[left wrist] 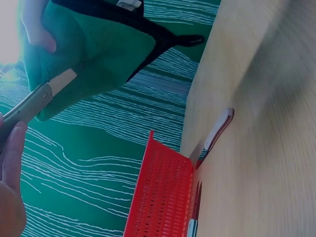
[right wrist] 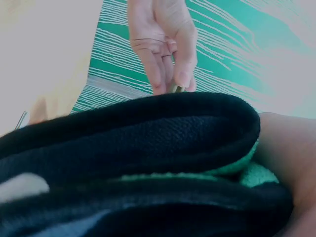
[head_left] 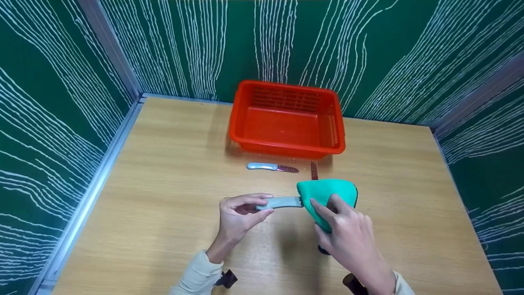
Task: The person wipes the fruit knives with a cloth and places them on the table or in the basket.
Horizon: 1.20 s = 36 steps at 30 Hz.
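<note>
My left hand (head_left: 239, 213) pinches the pale grey-blue handle of a knife (head_left: 283, 202) between thumb and fingers, its blade pointing right. A green cloth (head_left: 333, 188) with black trim is held by my right hand (head_left: 350, 231), folded over so that it hides the blade in the head view. Seen from the left wrist, a short light blade lies against the fuzzy green side of the cloth (left wrist: 98, 54), and a black loop hangs from a corner. The right wrist view is filled mostly by the cloth's dark underside (right wrist: 148, 138).
Beyond my hands, a red plastic basket (head_left: 286, 152) stands at the back of the wooden table (head_left: 172, 164). Just in front of it lies a second knife (head_left: 263, 166) with a light blue handle. A reddish-brown blade (head_left: 314, 170) sticks out past the cloth. Green walls surround the table.
</note>
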### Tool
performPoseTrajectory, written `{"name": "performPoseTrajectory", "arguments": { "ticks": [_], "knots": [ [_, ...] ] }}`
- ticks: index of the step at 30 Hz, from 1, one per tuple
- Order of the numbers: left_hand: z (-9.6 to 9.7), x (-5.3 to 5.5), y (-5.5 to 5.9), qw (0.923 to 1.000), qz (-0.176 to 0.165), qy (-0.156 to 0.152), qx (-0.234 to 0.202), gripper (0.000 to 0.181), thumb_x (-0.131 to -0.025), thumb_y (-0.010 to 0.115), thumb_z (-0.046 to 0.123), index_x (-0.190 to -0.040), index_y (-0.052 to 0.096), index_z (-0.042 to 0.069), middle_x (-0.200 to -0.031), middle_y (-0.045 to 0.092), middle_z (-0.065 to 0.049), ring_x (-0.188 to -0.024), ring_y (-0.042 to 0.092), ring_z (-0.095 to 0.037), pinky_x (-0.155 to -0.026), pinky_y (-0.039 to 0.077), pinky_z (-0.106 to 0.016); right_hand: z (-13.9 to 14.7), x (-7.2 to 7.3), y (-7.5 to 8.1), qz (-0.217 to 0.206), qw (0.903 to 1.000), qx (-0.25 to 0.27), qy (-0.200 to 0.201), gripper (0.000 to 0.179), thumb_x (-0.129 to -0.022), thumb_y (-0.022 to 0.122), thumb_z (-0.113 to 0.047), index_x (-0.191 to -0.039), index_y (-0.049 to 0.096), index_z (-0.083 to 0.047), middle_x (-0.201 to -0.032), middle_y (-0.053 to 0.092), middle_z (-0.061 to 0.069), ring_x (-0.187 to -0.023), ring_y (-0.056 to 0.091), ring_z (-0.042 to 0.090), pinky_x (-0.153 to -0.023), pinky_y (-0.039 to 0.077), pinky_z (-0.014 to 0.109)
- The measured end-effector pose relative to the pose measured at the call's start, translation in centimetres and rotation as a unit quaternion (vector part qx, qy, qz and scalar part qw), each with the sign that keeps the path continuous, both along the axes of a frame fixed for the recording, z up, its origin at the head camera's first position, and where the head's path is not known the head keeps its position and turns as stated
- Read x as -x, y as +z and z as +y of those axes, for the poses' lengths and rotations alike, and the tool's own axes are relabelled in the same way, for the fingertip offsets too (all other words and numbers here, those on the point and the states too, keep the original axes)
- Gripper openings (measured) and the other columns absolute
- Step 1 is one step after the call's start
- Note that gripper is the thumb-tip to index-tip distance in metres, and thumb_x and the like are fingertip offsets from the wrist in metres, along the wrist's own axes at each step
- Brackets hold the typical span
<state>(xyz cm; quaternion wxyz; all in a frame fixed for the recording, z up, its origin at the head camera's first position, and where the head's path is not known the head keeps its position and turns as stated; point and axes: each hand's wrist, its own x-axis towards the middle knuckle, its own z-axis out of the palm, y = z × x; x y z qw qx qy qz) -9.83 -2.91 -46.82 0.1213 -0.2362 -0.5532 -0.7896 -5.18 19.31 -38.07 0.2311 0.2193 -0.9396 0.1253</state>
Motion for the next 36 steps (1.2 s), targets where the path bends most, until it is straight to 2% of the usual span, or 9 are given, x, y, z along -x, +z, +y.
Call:
{"name": "performPoseTrajectory", "arguments": {
  "ticks": [3,6,17,23,27,31,36],
  "knots": [
    [0.1,0.1,-0.1,0.9998,0.008,-0.007,-0.02,0.02,-0.07,0.076,-0.012,-0.09,0.072,-0.007,-0.095,0.069,-0.023,-0.083,0.068,-0.035,-0.064,0.059,-0.038,0.3,0.1,-0.4,0.027,0.9996,-0.005,0.008,0.038,-0.061,0.078,-0.006,-0.099,0.075,-0.01,-0.072,0.041,0.002,-0.046,0.03,0.01,-0.036,0.02,0.013],
    [0.2,0.1,-0.1,0.9994,0.011,-0.012,-0.03,0.02,-0.07,0.076,-0.013,-0.089,0.071,-0.008,-0.095,0.068,-0.024,-0.083,0.068,-0.036,-0.064,0.059,-0.038,0.6,0.2,-0.6,0.032,0.9995,-0.009,0.003,0.037,-0.06,0.079,-0.006,-0.098,0.076,-0.009,-0.072,0.041,0.003,-0.045,0.03,0.01,-0.036,0.021,0.013],
    [-0.2,0.1,-0.3,0.9991,0.005,-0.015,-0.039,0.018,-0.071,0.075,-0.012,-0.087,0.071,-0.007,-0.095,0.068,-0.026,-0.086,0.068,-0.037,-0.069,0.059,-0.035,1.8,0.0,-0.8,-0.019,0.9986,-0.026,-0.041,0.04,-0.062,0.085,-0.011,-0.101,0.075,-0.009,-0.076,0.049,0.008,-0.045,0.041,0.017,-0.038,0.031,0.015],
    [-0.5,0.1,-0.4,0.9993,0.001,-0.01,-0.037,0.018,-0.071,0.075,-0.013,-0.087,0.07,-0.007,-0.095,0.068,-0.026,-0.086,0.068,-0.036,-0.07,0.059,-0.034,2.5,0.1,-1.1,-0.039,0.9973,-0.022,-0.059,0.038,-0.065,0.082,-0.011,-0.102,0.075,-0.009,-0.076,0.051,0.009,-0.044,0.037,0.015,-0.037,0.029,0.016],
    [-0.7,0.3,-0.4,0.9994,0.016,-0.007,-0.03,0.02,-0.07,0.074,-0.015,-0.088,0.069,-0.008,-0.095,0.068,-0.026,-0.084,0.068,-0.033,-0.067,0.059,-0.032,3.0,0.2,-1.4,-0.059,0.9951,-0.001,-0.079,0.037,-0.068,0.078,-0.01,-0.105,0.074,-0.009,-0.078,0.052,0.009,-0.046,0.036,0.014,-0.038,0.029,0.018],
    [-1.1,0.6,-0.5,0.9995,0.029,0.01,-0.008,0.021,-0.07,0.074,-0.015,-0.089,0.07,-0.008,-0.094,0.069,-0.024,-0.079,0.07,-0.029,-0.062,0.059,-0.035,3.5,0.4,-2.2,-0.049,0.9946,0.036,-0.084,0.036,-0.069,0.075,-0.007,-0.105,0.074,-0.007,-0.079,0.052,0.008,-0.047,0.038,0.014,-0.037,0.028,0.02],
    [-1.4,0.9,-0.6,0.9995,0.02,0.024,0.009,0.023,-0.07,0.075,-0.014,-0.091,0.07,-0.008,-0.095,0.07,-0.021,-0.077,0.07,-0.029,-0.062,0.059,-0.038,4.3,0.7,-2.5,-0.039,0.992,0.067,-0.1,0.033,-0.069,0.074,-0.006,-0.103,0.074,-0.004,-0.078,0.053,0.008,-0.049,0.04,0.016,-0.038,0.033,0.021]
  ]
}}
